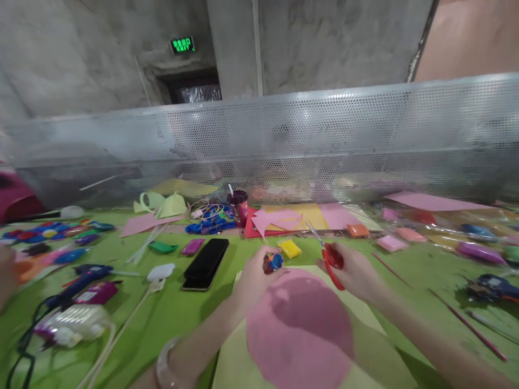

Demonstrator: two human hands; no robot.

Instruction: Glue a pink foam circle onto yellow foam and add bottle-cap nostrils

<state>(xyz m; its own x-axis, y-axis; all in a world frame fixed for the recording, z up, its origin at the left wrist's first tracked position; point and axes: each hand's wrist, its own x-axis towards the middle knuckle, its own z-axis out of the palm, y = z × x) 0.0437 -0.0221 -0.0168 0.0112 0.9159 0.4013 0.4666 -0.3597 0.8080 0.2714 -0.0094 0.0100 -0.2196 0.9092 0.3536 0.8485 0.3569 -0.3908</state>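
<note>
**Scissors Poised Over Pink Paper Circle**

A person works at a green worktop [186, 340], a small blue-and-brown piece [277, 262] curled in the fingers of the left hand [259, 270], above the far edge of a pink circle [300, 340]. The grip is nearly closed, thumb and fingers pinching the piece, its blue part showing at the fingertips. The right hand [357, 273] is wrapped round the red handles of a pair of scissors [326, 256]; blur hides which fingers sit in the loops, and whether the blades are parted cannot be told. The tips point away from the person, apart from the left hand.

The circle lies on a pale yellow sheet [229, 362], partly in the arms' shadow. A yellow packet [289, 248] sits just beyond the left hand, and a black phone [206, 262] lies to its left.

Good handling here, in this judgement, means keeping the pinch light, since the small piece looks easily squashed. Fingertips should sit well back from the blade line, with any cut short and slow. Holding the scissors up off the paper would spare the circle a nick, and elbows kept low would steady both hands.
</note>
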